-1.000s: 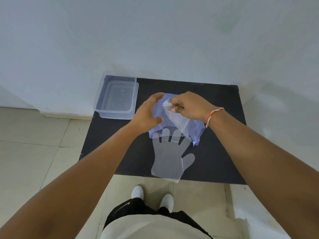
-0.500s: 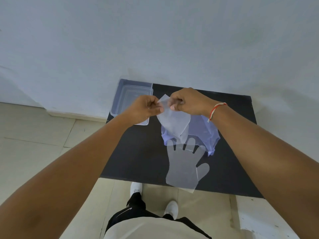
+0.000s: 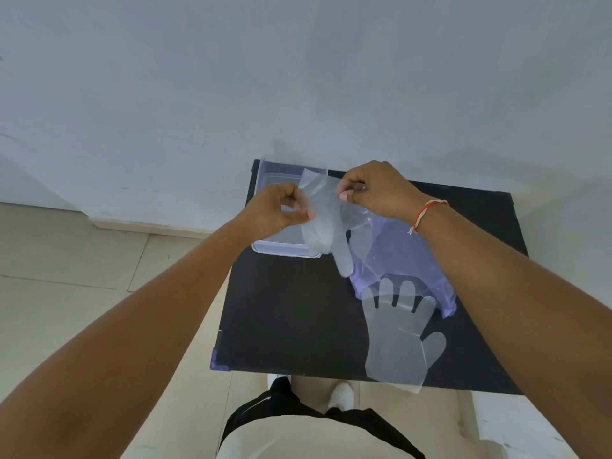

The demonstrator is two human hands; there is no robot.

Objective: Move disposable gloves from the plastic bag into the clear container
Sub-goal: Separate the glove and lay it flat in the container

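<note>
Two disposable gloves are out of the bag as I see it: one glove (image 3: 323, 220) is pinched at its cuff between both my hands and hangs in the air, fingers down, over the near right part of the clear container (image 3: 265, 193). My left hand (image 3: 278, 210) grips the cuff's left edge with thumb and fingers closed on it; my right hand (image 3: 377, 190) nips the right edge the same way, a red and white thread band (image 3: 425, 212) on that wrist. The second glove (image 3: 397, 339) lies flat near the table's (image 3: 291, 319) front edge, its cuff overhanging slightly, fingertips resting on the bluish plastic bag (image 3: 397, 256) behind it. The container sits at the table's far left corner, against the wall (image 3: 298, 77).
</note>
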